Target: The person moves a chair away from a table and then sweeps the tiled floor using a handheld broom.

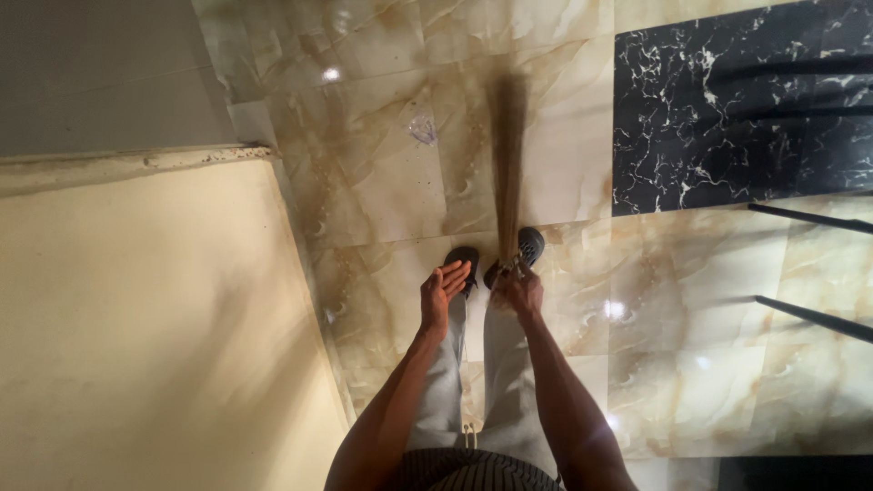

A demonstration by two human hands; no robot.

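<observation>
Right hand (520,293) is gripping the broom (507,164) at its base, bristles running straight ahead; left hand (441,293) is hovering open just beside.

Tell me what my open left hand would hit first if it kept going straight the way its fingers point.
Probably the toe of the black shoe: the left hand is open, fingers pointing toward it. Depth is unclear, so it may pass above onto the glossy beige marble floor tile. The brown bundled-stick broom lies to its right.

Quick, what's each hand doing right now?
Left hand: open, holding nothing.
Right hand: closed on the broom.
</observation>
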